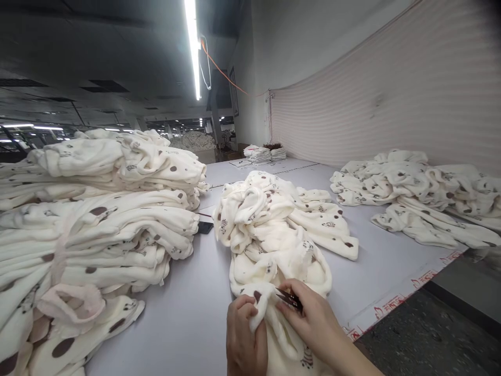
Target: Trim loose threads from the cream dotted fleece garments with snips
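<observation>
The room was long, with a dark ceiling, and a bright tube lamp [191, 47] hung above the far side. On the right, a pale wall was covered in its lower part by a pinkish striped sheet [376, 115]. Below stood a wide, light bench [183, 313], and red printing [391, 305] ran along its right edge.

In the near middle of this bench lay a white garment [274, 243] with dark spots, in a loose heap. The left hand [243, 334] had its grip closed on a near fold of it, pinching the cloth between thumb and fingers. The right hand [305, 308] had its grip closed around dark snips [288, 297], whose tips pointed left, to the held fold; whether they touched the cloth, I could not tell.

On the left was a high stack of similar garments [117, 224], with a pink band [60, 250] around its lower bundle. A small dark object [205, 227] lay just beside this stack. More spotted garments [415, 183] were heaped on the right, and small folded piles [264, 153] stood at the far end.
</observation>
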`<action>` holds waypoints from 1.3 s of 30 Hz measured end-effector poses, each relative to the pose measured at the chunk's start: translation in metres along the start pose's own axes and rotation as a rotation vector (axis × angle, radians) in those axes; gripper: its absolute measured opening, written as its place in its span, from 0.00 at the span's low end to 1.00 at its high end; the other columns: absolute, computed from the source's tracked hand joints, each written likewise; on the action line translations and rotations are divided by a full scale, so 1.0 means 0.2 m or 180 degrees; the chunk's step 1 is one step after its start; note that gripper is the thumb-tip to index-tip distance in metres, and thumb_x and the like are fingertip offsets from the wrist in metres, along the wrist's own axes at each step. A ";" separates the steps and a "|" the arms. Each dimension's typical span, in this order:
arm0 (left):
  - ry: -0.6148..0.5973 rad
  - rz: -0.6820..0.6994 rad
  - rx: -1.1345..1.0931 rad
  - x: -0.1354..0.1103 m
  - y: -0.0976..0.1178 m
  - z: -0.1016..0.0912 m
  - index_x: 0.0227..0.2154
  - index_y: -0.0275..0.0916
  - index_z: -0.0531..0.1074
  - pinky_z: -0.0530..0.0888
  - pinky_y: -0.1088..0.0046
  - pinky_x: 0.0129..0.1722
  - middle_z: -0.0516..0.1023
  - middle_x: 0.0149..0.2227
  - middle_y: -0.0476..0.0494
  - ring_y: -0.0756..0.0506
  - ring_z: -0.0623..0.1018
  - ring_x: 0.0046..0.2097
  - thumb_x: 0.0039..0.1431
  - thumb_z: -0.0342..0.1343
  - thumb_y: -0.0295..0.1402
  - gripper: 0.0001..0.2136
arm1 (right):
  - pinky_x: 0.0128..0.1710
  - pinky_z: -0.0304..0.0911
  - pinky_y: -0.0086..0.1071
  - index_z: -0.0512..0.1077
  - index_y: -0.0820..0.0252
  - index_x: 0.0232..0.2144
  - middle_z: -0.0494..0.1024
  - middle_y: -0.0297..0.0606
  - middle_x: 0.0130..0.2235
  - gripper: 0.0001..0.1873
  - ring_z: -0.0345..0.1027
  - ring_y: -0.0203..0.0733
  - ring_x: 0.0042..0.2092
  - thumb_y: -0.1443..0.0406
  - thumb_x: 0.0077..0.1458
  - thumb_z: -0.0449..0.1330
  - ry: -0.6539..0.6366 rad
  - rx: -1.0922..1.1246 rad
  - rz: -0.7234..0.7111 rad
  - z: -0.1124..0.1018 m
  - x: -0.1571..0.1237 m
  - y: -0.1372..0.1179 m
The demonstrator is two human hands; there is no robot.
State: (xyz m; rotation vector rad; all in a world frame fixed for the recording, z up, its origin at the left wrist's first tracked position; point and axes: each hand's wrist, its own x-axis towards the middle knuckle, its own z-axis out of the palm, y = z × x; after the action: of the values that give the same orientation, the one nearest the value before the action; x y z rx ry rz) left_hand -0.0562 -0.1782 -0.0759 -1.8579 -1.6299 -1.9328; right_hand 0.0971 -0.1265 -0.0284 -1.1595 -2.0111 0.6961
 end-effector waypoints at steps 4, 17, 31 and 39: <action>0.0057 -0.0232 -0.0054 0.01 -0.03 -0.02 0.44 0.43 0.69 0.66 0.59 0.48 0.71 0.42 0.41 0.40 0.70 0.47 0.52 0.51 0.21 0.17 | 0.30 0.60 0.27 0.66 0.56 0.30 0.71 0.31 0.28 0.04 0.66 0.37 0.30 0.68 0.55 0.52 0.0298 0.0120 -0.0301 0.00 -0.01 0.03; -0.1215 -0.3139 -0.3685 0.15 0.05 -0.05 0.41 0.36 0.77 0.64 0.63 0.51 0.79 0.40 0.41 0.40 0.72 0.47 0.60 0.49 0.36 0.14 | 0.33 0.62 0.30 0.67 0.55 0.31 0.73 0.32 0.32 0.03 0.68 0.40 0.35 0.63 0.55 0.55 -0.0148 -0.0159 -0.0052 -0.08 0.06 0.02; -0.1548 -0.2845 -0.3653 0.17 0.10 -0.02 0.51 0.40 0.70 0.60 0.58 0.58 0.75 0.50 0.41 0.39 0.68 0.55 0.62 0.47 0.34 0.16 | 0.35 0.64 0.34 0.71 0.53 0.46 0.76 0.38 0.39 0.14 0.71 0.45 0.38 0.62 0.59 0.52 -0.0103 -0.0961 -0.0624 -0.12 -0.03 -0.07; -0.1882 -0.2935 -0.3417 0.19 0.12 -0.04 0.55 0.43 0.65 0.63 0.60 0.55 0.70 0.56 0.43 0.39 0.64 0.58 0.64 0.45 0.35 0.18 | 0.35 0.64 0.31 0.74 0.53 0.38 0.77 0.36 0.37 0.12 0.72 0.42 0.38 0.60 0.60 0.51 0.0110 -0.0276 -0.0135 -0.14 0.00 -0.03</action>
State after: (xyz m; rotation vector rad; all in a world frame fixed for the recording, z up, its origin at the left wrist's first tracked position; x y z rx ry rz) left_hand -0.0581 -0.1707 -0.0305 -2.3838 -2.0474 -3.4176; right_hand 0.1159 -0.1271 -0.0072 -1.1671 -2.0481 0.5689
